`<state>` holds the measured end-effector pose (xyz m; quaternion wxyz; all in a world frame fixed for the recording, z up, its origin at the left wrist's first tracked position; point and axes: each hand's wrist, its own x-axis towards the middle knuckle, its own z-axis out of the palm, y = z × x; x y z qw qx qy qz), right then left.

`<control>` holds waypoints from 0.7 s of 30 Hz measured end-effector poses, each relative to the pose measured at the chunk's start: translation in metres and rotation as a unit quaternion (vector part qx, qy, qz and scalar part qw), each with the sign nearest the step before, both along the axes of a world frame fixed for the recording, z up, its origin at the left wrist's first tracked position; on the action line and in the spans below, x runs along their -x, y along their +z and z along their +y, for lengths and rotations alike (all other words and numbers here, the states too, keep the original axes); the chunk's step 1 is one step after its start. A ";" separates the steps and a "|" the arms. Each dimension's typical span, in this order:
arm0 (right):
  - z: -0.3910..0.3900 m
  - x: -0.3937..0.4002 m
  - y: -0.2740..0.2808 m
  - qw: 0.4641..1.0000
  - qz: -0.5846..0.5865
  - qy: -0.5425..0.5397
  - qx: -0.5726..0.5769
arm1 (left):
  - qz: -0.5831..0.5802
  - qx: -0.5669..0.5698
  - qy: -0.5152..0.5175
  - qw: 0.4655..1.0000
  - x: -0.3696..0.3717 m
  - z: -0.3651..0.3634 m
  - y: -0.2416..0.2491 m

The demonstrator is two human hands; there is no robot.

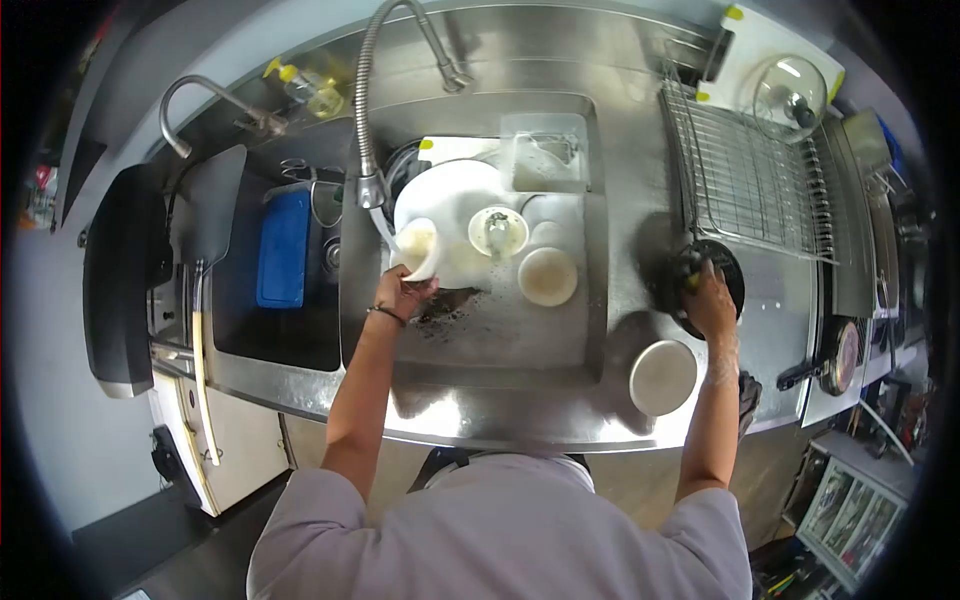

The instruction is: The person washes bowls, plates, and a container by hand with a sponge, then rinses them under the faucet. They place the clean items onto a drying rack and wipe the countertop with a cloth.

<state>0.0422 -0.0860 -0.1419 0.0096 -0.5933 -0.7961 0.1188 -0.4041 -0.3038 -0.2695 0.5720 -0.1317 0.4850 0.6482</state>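
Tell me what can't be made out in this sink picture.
Head view:
- What the right hand grips: the hand covers most of the dark round thing on the counter.
- Inside of the white cup held by the left hand: too small and washed out by running water.
- Items under the white plate in the sink: the plate hides them.
- Right counter edge: blurred by lens distortion.

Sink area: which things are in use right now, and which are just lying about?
In use:
left hand
white cup
spray tap
right hand
black pan

Lying about:
plate
bowl
drying rack
glass lid
blue board
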 end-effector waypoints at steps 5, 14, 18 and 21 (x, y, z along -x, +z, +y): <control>-0.012 0.030 0.078 0.998 0.051 -0.027 0.033 | 0.180 0.095 0.000 0.979 -0.013 0.001 0.044; -0.108 0.300 -0.038 0.898 0.319 0.285 0.104 | 0.529 0.153 -0.211 0.807 -0.009 0.025 0.016; -0.135 0.326 -0.070 0.822 0.381 0.329 0.266 | 0.671 0.088 -0.251 0.692 0.014 0.010 0.005; -0.131 0.315 -0.105 0.861 0.227 0.453 0.040 | 0.601 0.228 -0.251 0.723 -0.019 0.008 0.055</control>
